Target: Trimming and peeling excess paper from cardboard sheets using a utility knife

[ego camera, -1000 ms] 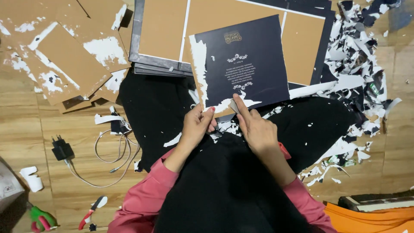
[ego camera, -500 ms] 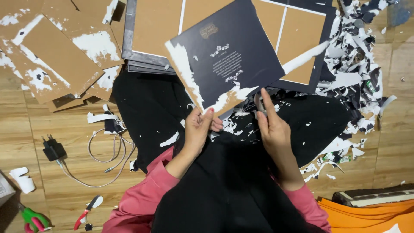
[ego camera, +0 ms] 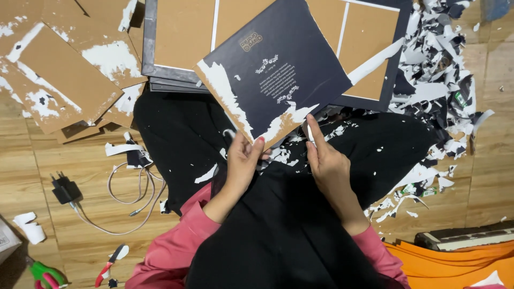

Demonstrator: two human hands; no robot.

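Note:
My left hand point(ego camera: 243, 160) grips the near corner of a dark navy cardboard panel point(ego camera: 278, 69) whose covering paper is torn off along its near edges, baring white and brown. The panel is tilted, its far corner up over the stacked boards. Just to the right of that corner, my right hand point(ego camera: 329, 163) pinches a small white strip of torn paper point(ego camera: 310, 134) between thumb and forefinger. Both hands rest above my lap, which is covered in black cloth point(ego camera: 278, 230) dotted with paper scraps.
Stripped brown boards point(ego camera: 59, 80) lie at the upper left and a framed stack point(ego camera: 176, 37) sits ahead. A heap of torn paper point(ego camera: 444, 80) fills the right. A charger with white cable point(ego camera: 69, 190), pliers point(ego camera: 110, 265) and green scissors point(ego camera: 43, 273) lie on the wooden floor at left; orange sheets point(ego camera: 455, 267) at lower right.
The navy panel has turned counter-clockwise and shifted left. My right hand has come away from the panel's edge, holding a torn white strip.

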